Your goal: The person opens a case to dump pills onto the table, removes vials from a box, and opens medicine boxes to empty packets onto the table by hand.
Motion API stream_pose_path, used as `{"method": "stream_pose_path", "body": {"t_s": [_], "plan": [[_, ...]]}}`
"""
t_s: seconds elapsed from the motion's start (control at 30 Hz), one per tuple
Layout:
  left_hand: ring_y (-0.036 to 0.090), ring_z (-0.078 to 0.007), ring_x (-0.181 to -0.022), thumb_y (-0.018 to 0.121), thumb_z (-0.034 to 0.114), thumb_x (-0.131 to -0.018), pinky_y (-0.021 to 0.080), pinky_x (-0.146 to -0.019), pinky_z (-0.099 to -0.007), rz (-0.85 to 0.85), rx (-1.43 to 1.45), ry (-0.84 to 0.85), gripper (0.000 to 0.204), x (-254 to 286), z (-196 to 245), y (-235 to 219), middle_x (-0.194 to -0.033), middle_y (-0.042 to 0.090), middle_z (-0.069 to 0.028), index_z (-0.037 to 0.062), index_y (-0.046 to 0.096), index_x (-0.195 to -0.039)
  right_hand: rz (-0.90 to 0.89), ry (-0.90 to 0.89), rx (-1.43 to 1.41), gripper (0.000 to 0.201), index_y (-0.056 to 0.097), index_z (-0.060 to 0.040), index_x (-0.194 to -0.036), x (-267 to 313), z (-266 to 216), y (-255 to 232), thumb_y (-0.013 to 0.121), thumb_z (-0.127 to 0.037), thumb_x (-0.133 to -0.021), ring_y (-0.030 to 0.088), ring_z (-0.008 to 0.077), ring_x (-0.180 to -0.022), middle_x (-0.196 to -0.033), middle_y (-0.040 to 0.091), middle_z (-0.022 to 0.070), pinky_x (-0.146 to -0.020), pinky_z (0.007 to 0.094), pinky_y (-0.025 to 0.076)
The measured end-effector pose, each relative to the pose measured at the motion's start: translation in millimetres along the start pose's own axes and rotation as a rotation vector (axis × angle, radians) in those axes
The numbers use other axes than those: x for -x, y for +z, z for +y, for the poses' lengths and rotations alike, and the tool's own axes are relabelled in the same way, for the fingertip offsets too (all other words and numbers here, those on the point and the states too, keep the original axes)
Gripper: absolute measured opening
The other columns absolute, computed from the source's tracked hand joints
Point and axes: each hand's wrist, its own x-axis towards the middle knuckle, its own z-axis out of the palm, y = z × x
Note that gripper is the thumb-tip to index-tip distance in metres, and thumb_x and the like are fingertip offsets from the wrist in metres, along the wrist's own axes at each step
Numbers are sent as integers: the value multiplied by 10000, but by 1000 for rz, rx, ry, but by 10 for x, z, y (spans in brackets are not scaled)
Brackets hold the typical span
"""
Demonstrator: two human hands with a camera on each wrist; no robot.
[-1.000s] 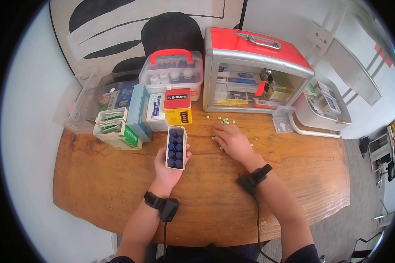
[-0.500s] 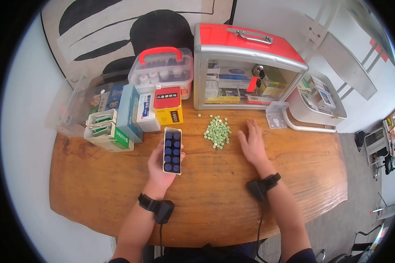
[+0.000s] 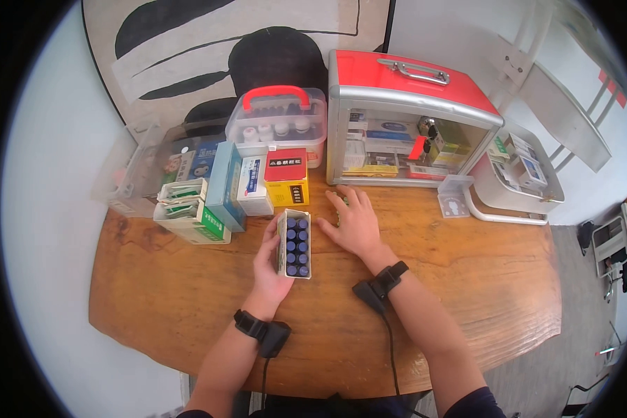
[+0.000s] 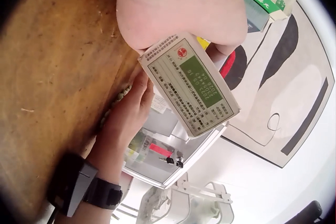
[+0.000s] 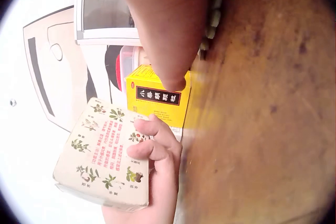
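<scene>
The left hand [image 3: 269, 270] grips an open off-white cardboard box [image 5: 102, 155] of 10 blue-capped vials [image 3: 291, 246], left of the right hand [image 3: 355, 224]. That one, thumb spread, covers small round green tablets [image 5: 214, 19] on the brown wooden table [image 3: 467, 279]; a hasty sweep could scatter them, a loosened grip spill vials.

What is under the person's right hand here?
Small green tablets: a few peek out near the thumb of the right hand, and both wrist views show some along its edge. The hand covers the rest, so their number cannot be told.
</scene>
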Motion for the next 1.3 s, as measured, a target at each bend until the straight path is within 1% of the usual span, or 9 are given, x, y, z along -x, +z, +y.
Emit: {"method": "stream_pose_path", "body": {"t_s": [0.07, 0.17, 0.37, 0.67, 0.8, 0.87, 1.07, 1.2, 1.3], "plan": [[649, -265, -1155, 522, 210, -1002, 554, -918, -379, -6, -7, 2, 497, 1, 5, 12, -1333, 627, -120, 116, 437, -1483, -72, 1, -28, 510, 671, -53, -1267, -18, 33, 16, 738, -356, -862, 508, 352, -1267, -1328, 584, 169, -1127, 492, 372], [645, -265, -1163, 522, 211, -994, 548, -927, -380, -11, -6, -4, 505, 7, 12, 7, -1331, 629, -116, 106, 444, -1482, -38, -59, -12, 428, 696, -45, -1204, -32, 49, 21, 731, -300, -862, 538, 345, -1195, -1233, 622, 130, -1089, 472, 409], [636, -277, -1170, 530, 208, -977, 547, -925, -381, -31, 33, -26, 502, 24, 13, -22, -1331, 629, -128, 87, 470, -1461, -40, -68, -158, 298, 724, -34, -1115, 222, 98, -169, 735, -179, -855, 576, 349, -1096, -1163, 646, 130, -988, 432, 472], [629, -285, -1171, 532, 206, -973, 551, -937, -387, -78, 53, -61, 515, 49, 23, 3, -1341, 619, -145, 74, 467, -1467, 45, 135, -373, 172, 725, -18, -1089, 261, 273, -325, 635, -58, -948, 603, 353, -1199, -1221, 671, 164, -993, 422, 499], [629, -283, -1175, 534, 205, -972, 548, -943, -383, -39, 47, -53, 536, 57, 41, 39, -1343, 618, -147, 76, 454, -1486, 11, 61, -394, 170, 723, -14, -1085, 40, 418, -214, 624, -67, -958, 594, 352, -1214, -1243, 671, 166, -1016, 418, 484], [629, -282, -1177, 533, 205, -972, 547, -944, -381, -49, 54, -53, 535, 51, 42, 12, -1342, 618, -146, 76, 455, -1486, 15, -95, -300, 170, 721, -8, -1072, 2, 452, -165, 652, -57, -925, 596, 360, -1138, -1133, 682, 174, -983, 417, 489], [624, -270, -1190, 532, 215, -974, 541, -952, -378, -68, 30, -58, 541, 44, 28, -4, -1347, 616, -136, 81, 447, -1491, -195, 14, -348, 200, 710, -30, -1117, 198, 475, -387, 634, -57, -935, 594, 344, -1089, -1142, 668, 147, -977, 429, 475], [622, -213, -1198, 485, 176, -1001, 527, -996, -366, -42, -34, -53, 484, 61, 46, 128, -1350, 607, -91, 112, 451, -1480, -177, 38, -450, 215, 716, -43, -1139, 260, 471, -407, 633, -61, -941, 586, 348, -1183, -1207, 671, 147, -1010, 438, 469], [624, -214, -1203, 476, 198, -1039, 532, -998, -373, -49, -87, -41, 447, 47, -4, 110, -1352, 604, -91, 108, 447, -1476, -9, -20, -344, 193, 731, -19, -1103, 212, 396, -348, 648, -73, -938, 577, 348, -1243, -1186, 689, 150, -1051, 441, 463]]}}
